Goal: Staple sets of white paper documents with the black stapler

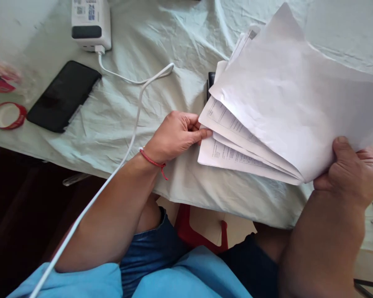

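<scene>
Papers (282, 95) fanned partway, lower sheets (222, 151) apparently unturned; edges pinched by left hand's (175, 138) fingers, stack clamped by right hand's (357, 171).

White box (91, 25) with white cable (139, 108) plugged in, black phone (64, 95), red ring (20, 118), wrinkled pale tablecloth (110, 114)

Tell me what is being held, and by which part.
A bundle of papers: the left fingers pinch the left edge of some sheets; the right fingers grip the near edge, toward the right.
</scene>
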`<state>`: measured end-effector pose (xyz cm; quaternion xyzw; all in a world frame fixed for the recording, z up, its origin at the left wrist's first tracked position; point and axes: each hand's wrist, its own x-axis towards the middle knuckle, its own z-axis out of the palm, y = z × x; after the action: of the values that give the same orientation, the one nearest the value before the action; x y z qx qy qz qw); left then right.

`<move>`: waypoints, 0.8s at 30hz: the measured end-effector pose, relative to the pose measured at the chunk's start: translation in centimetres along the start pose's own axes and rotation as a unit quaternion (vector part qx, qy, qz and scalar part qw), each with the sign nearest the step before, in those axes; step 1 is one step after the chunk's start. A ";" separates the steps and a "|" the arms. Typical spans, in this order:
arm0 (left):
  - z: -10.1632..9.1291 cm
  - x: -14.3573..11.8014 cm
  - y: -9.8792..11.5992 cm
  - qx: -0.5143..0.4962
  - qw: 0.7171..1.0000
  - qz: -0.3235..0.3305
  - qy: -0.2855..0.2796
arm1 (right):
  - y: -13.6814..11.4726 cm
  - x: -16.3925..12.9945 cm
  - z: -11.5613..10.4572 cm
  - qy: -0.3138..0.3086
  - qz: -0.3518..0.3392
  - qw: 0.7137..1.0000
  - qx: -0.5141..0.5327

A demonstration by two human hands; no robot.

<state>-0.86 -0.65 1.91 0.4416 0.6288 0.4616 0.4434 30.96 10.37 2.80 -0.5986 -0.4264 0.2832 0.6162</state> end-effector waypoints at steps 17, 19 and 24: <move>0.2 1.0 -0.9 -0.039 0.974 0.060 0.214 | -0.2 -0.5 -0.2 -0.055 -0.051 0.995 -0.058; 0.1 0.7 -0.8 -0.002 0.973 0.072 0.221 | -0.1 -0.5 -0.2 -0.054 -0.052 0.996 -0.052; 0.5 -0.1 -0.1 0.034 0.972 0.078 0.219 | -0.1 -0.5 -0.1 -0.061 -0.061 0.995 -0.047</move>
<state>-0.38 -0.71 1.74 0.3921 0.6895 0.5584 0.2428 30.77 9.91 2.82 -0.5812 -0.5121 0.2604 0.5763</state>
